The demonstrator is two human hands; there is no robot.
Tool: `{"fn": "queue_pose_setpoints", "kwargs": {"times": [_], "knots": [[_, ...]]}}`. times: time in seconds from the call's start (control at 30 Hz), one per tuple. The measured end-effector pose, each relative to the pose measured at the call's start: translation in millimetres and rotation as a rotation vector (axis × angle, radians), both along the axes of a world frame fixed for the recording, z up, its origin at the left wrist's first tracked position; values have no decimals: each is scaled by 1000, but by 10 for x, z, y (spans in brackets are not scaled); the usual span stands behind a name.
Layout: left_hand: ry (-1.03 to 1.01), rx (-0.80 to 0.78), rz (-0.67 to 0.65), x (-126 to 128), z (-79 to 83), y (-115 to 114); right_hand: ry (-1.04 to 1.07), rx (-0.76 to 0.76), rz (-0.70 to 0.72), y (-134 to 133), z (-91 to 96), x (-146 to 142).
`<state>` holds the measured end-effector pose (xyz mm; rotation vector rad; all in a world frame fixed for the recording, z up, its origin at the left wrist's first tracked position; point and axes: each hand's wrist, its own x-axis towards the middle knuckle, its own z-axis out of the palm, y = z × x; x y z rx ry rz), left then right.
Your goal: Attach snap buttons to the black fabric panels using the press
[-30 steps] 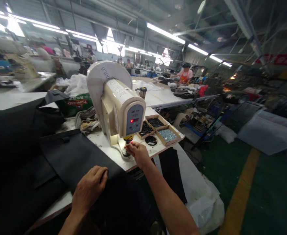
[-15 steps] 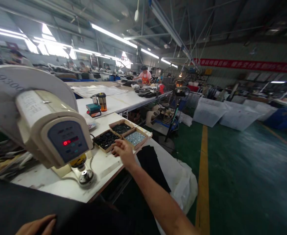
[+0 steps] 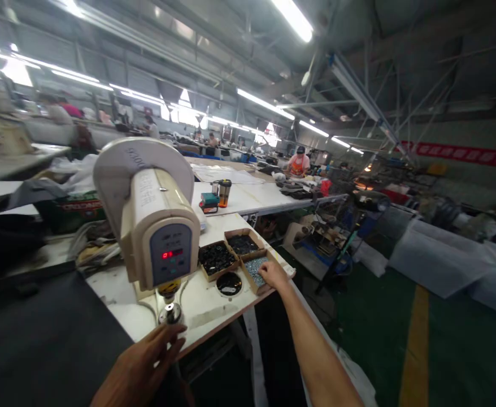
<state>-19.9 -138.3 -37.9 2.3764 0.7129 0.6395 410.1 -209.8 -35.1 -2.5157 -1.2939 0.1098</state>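
While the white bench (image 3: pixel 214 308) carries black fabric (image 3: pixel 40 339) near left, a cream machine (image 3: pixel 155 220) points its head nearward. The left hand (image 3: pixel 140 367) lies open at the fabric's edge. The fingers of the right hand (image 3: pixel 273 275) dip into the silvery-stud tray (image 3: pixel 253 267) on the right, grip unclear.

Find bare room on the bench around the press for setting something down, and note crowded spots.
Bare bench top lies between the metal die, the round dish and the front edge. Crowded: cardboard trays at the right hand; dark fabric by the left hand.
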Motion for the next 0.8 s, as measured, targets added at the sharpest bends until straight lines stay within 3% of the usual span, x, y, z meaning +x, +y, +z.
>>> {"fn": "queue_pose_setpoints", "kwargs": {"times": [0.1,0.17,0.5,0.6,0.8], "knots": [[6,-5,-50,440,259,-91,-15,14,-33,21,-99,38],[-27,-2,-66,720,340,-51,-19,28,-50,29,-153,68],[-345,-152,148,1873,140,644,-60,206,-75,33,-305,135],[-327,-129,169,2175,144,845,-54,282,-64,20,-343,140],[-188,10,88,2849,221,1081,77,494,-14,6,-447,182]]}}
